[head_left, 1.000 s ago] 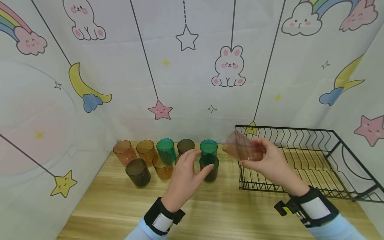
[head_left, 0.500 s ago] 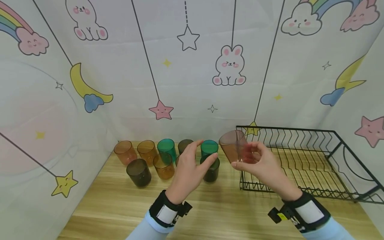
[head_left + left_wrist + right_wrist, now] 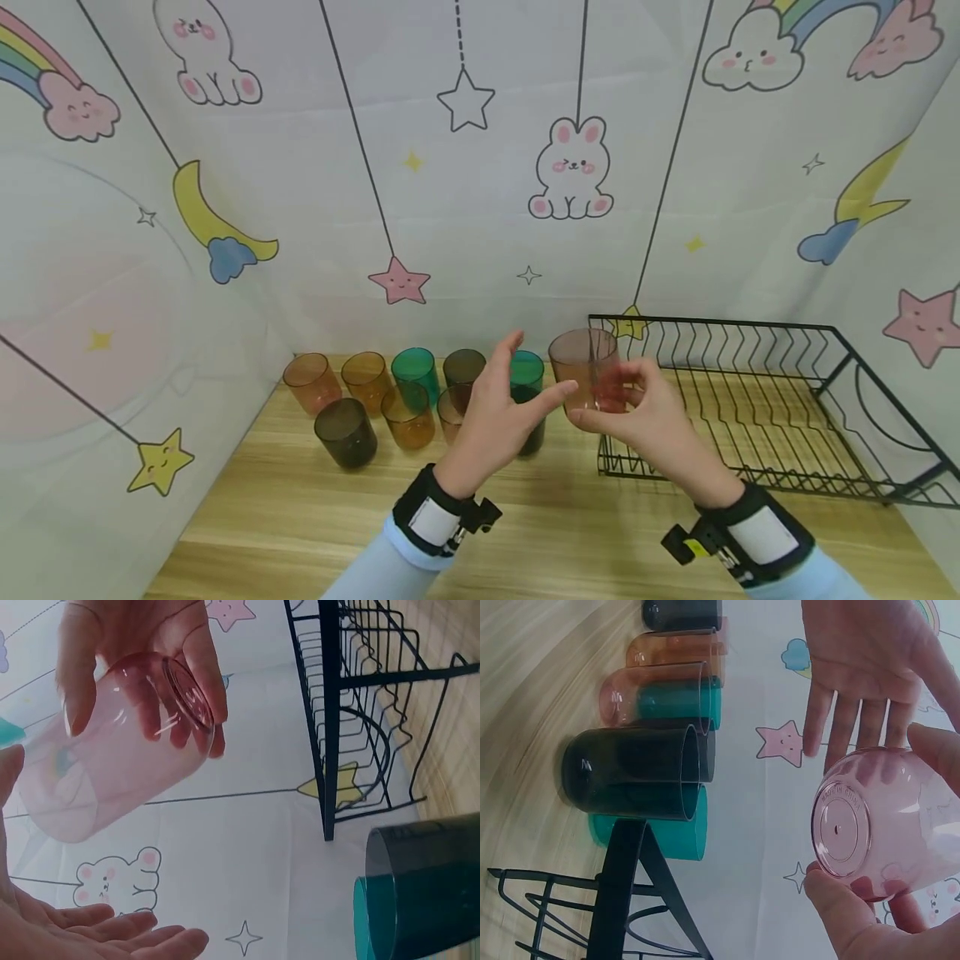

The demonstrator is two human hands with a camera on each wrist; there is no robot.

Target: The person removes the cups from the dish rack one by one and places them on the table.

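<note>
A clear pink glass (image 3: 581, 367) is held upright above the table by my right hand (image 3: 648, 417), whose thumb and fingers grip its lower right side. In the right wrist view the underside of the pink glass (image 3: 841, 829) shows moulded rings. My left hand (image 3: 498, 417) is just left of the glass, fingers extended and thumb apart, holding nothing; its thumb tip comes close to the glass. Behind the left hand a green glass (image 3: 527, 371) and a dark grey glass (image 3: 534, 435) are partly hidden. The left wrist view shows the left fingers (image 3: 135, 928) spread below the glass.
More glasses stand in two rows at left, among them an orange-pink glass (image 3: 311, 383), a dark glass (image 3: 345, 432), an amber glass (image 3: 408, 417) and a green glass (image 3: 415, 375). A black wire dish rack (image 3: 712, 479) stands at right. A printed cloth backdrop (image 3: 480, 217) rises behind.
My right hand has turned the pink glass from a leftward tilt to upright, shifting slightly left. My left hand has moved right toward it, its fingers opening out.
</note>
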